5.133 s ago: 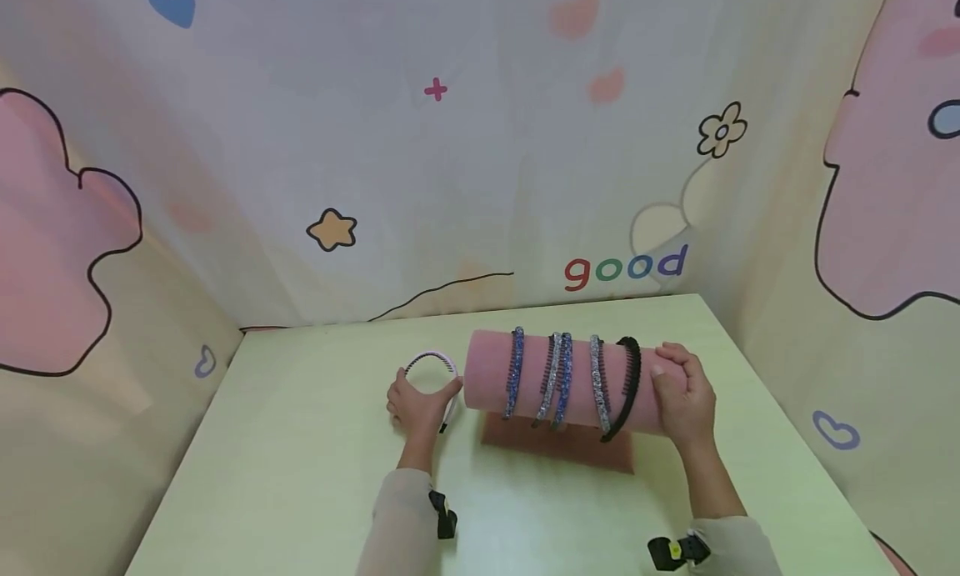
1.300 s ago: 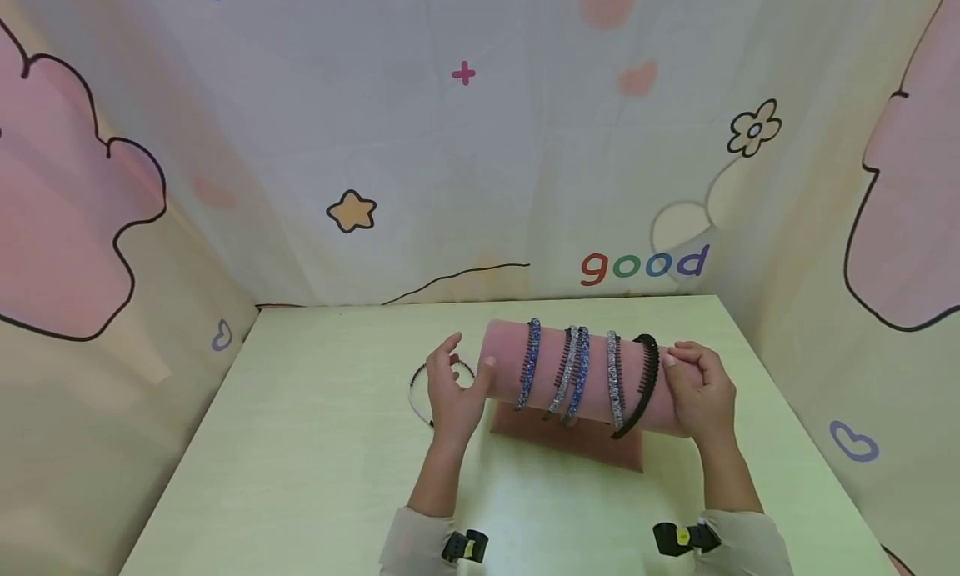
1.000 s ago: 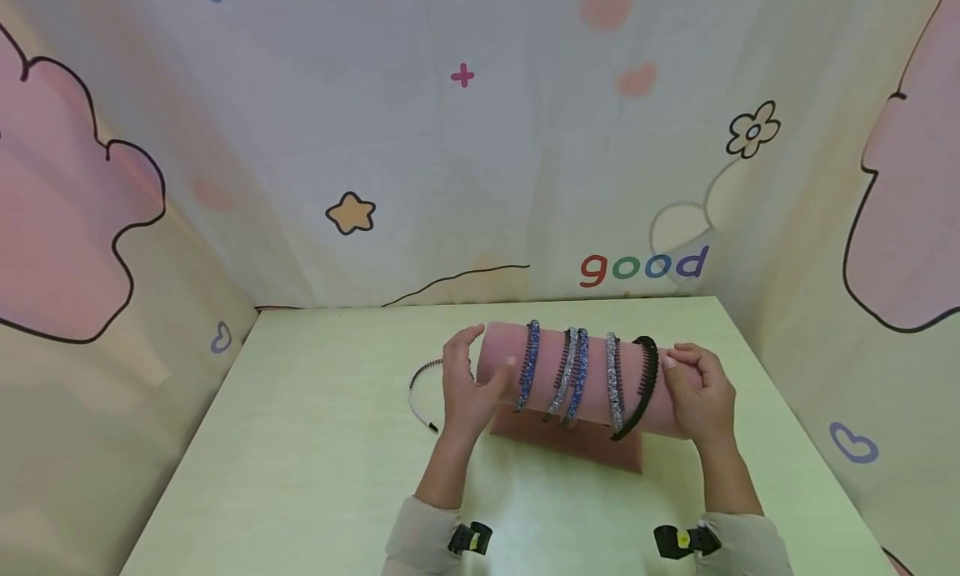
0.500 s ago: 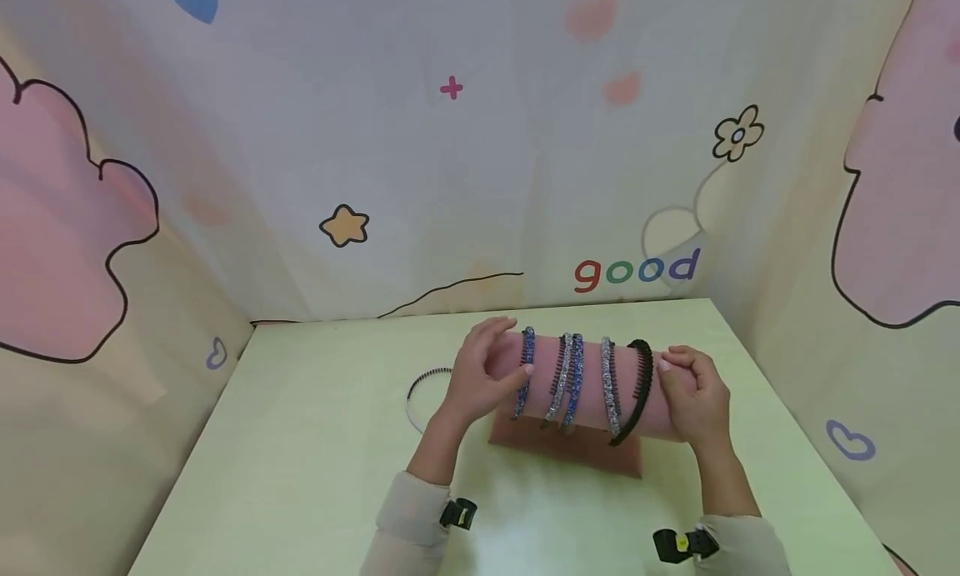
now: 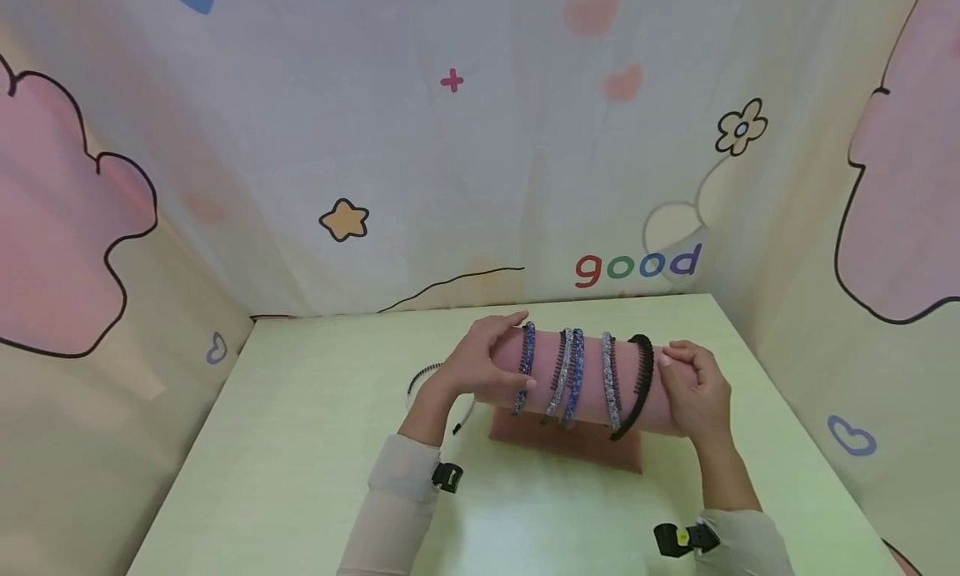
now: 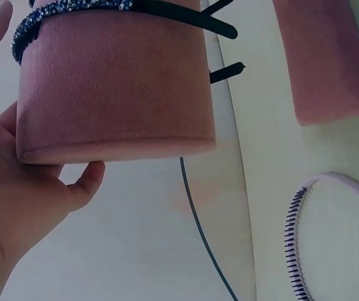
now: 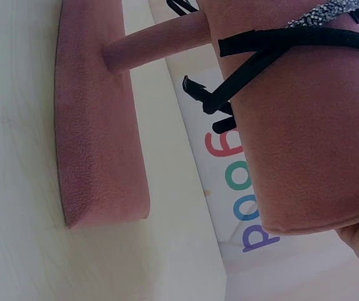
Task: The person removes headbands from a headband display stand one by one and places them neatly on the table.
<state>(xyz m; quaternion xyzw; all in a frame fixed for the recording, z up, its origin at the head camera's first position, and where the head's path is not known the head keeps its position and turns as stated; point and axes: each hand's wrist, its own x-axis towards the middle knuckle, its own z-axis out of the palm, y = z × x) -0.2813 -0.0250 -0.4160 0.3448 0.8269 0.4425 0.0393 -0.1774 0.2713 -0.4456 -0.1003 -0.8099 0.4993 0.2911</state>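
A pink plush headband holder has a horizontal roll [image 5: 588,376] on a post and a flat base [image 5: 564,440]. Around the roll sit a blue glitter headband [image 5: 527,358] at the left, a silver and a blue one mid-roll, another silver one [image 5: 611,380] and a black toothed headband [image 5: 642,384]. My left hand [image 5: 476,363] spans the roll's left end, fingers over the top, its thumb extended in front of the leftmost blue headband. My right hand [image 5: 697,393] grips the roll's right end. In the left wrist view, a white headband [image 6: 295,251] lies on the table.
The pale table [image 5: 300,459] meets printed cloth walls [image 5: 480,184] at the back and both sides. In the right wrist view, the post [image 7: 157,42] joins the base to the roll, and black headband ends [image 7: 248,42] stick out below the roll.
Earlier my left hand held the white headband; now that band lies on the table. The left hand has moved right onto the roll's left end. My right hand stays on the roll.
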